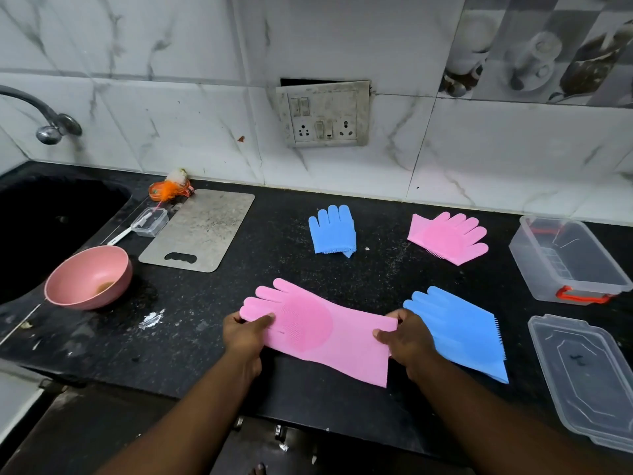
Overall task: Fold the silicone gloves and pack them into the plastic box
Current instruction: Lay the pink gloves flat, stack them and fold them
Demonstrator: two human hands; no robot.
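Right, the long pink glove is near centre on the black speckled counter, long axis roughly left-right with a slight diagonal: fingers point left and a bit far, cuff at the near right, round bristle patch facing up. Left hand grips the finger end, thumb on top. Right hand grips the far corner of the cuff, thumb also on top. Just right of that is a blue glove lying flat, fingers far-left, cuff near-right, bristles showing along its right edge; can't tell if it touches the pink cuff, as the right hand hides the join. Far centre there is a folded blue glove, fingers pointing far. To its right lies a folded pink glove, fingers fanned to the far right. The clear plastic box sits at the right edge, open top, red latch handles at both ends, long axis near-far. Its clear lid lies separately on the counter, nearer, with a dark mark on it too small to read. On the left side are a black sink with a metal tap above it, a pink bowl with brown residue inside, a grey cutting board and a small clear container. The wall is white marble-look tile, with a grubby switch-and-socket plate hanging slightly loose at the top.
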